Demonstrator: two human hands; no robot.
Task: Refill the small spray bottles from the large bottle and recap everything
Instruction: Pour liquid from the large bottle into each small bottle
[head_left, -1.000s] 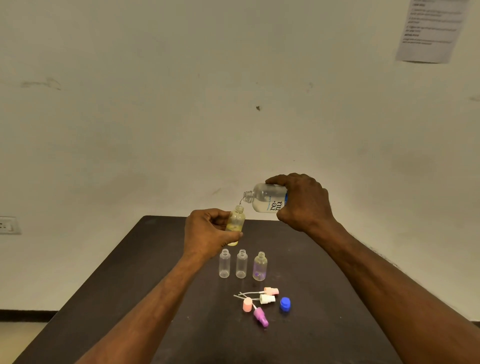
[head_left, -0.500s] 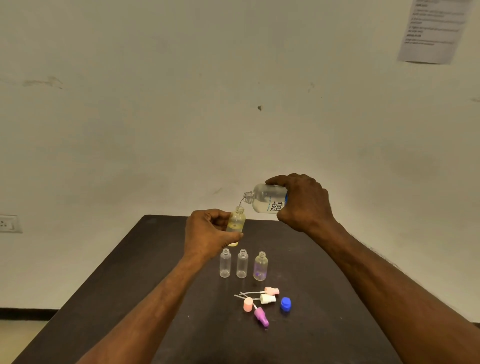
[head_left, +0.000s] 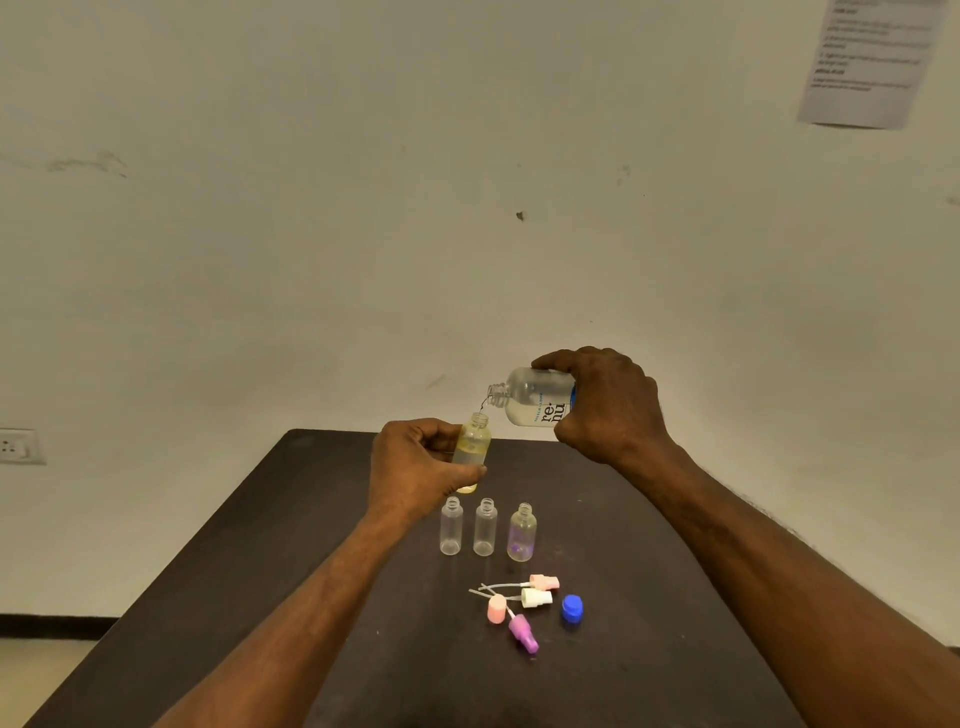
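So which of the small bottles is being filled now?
The yellow-tinted small bottle held in the left hand; the other three stand uncapped on the table.

Bottle in your left hand (head_left: 471, 448): yellow-tinted, clear.
Large bottle you tilt (head_left: 535, 397): clear, blue and dark lettering.
Two small bottles (head_left: 451, 526): plain clear.
Third small bottle (head_left: 522, 532): clear, purple tint.
Spray tops: pink (head_left: 543, 582), white (head_left: 536, 597), purple (head_left: 523, 632).
Small cap (head_left: 496, 609): pink.
Your big cap (head_left: 571, 608): blue.
Table (head_left: 322, 519): dark brown.
Wall (head_left: 311, 234): off-white, smudged.
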